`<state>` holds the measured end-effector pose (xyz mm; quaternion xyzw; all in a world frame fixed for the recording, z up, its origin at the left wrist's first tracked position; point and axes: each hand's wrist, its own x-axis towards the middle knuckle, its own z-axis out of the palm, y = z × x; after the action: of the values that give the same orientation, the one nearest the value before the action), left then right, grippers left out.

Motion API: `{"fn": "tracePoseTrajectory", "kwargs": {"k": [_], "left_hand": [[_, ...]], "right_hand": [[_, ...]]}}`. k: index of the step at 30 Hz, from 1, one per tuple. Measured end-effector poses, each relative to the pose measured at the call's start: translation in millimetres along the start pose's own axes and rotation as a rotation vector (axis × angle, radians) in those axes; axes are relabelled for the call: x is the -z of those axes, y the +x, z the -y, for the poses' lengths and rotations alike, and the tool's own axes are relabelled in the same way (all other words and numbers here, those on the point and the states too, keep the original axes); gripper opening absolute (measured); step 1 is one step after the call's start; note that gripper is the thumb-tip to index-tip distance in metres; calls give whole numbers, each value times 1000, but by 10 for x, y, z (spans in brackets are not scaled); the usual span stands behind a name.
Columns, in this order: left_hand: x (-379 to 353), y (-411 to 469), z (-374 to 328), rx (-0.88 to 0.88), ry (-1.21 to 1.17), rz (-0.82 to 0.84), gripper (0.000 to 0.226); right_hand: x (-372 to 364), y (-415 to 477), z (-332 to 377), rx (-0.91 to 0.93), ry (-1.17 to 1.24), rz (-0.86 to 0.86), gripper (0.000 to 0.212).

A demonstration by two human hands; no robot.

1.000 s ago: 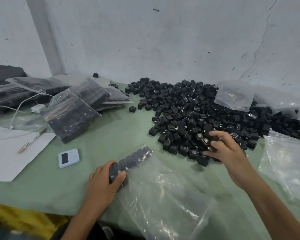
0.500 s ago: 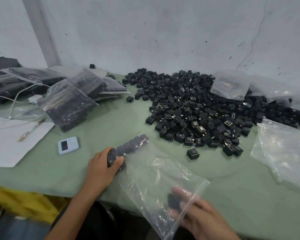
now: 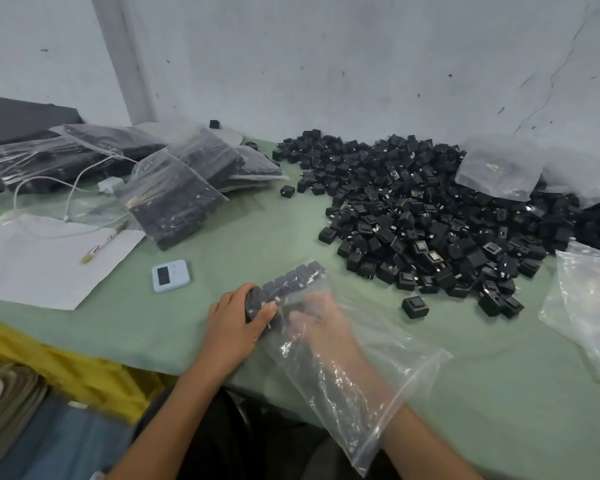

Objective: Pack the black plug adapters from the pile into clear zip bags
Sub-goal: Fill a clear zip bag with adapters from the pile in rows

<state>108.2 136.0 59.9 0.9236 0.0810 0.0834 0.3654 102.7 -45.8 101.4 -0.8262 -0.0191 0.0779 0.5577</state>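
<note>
Worker's bare forearms (image 3: pixel 191 389) lead to left hand (image 3: pixel 238 329) and right hand (image 3: pixel 321 325); black clothing (image 3: pixel 222 441) at lap.

A small packing workshop is being shown: black plug adapters (image 3: pixel 430 216) are being heaped loose on a green-covered table (image 3: pixel 257 237) against a stained, cracked wall (image 3: pixel 326 64), and filled clear bags (image 3: pixel 174 202) are being stacked beside a sheet of paper (image 3: pixel 42 265).

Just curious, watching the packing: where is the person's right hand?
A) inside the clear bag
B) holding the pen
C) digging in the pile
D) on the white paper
A: the right hand shows through the plastic of the clear zip bag, near the row of adapters inside it.
</note>
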Motion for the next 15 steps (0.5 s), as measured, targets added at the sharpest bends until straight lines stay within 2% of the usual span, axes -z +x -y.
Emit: {"fn": "tracePoseTrajectory", "kwargs": {"k": [4, 7, 9, 13, 15], "left_hand": [[0, -24, -13, -9, -14, -20, 55], [4, -43, -32, 3, -32, -38, 56], [13, -52, -44, -1, -30, -37, 54], [25, -61, -72, -18, -42, -47, 49], [25, -67, -78, -21, -43, -49, 49]], "right_hand": [[-39, 58, -53, 116, -86, -33, 26], [-22, 52, -108, 164, -86, 0, 33], [-43, 52, -152, 194, -116, -40, 34], [-66, 56, -166, 200, -206, -70, 35], [-60, 54, -124, 195, -131, -46, 30]]}}
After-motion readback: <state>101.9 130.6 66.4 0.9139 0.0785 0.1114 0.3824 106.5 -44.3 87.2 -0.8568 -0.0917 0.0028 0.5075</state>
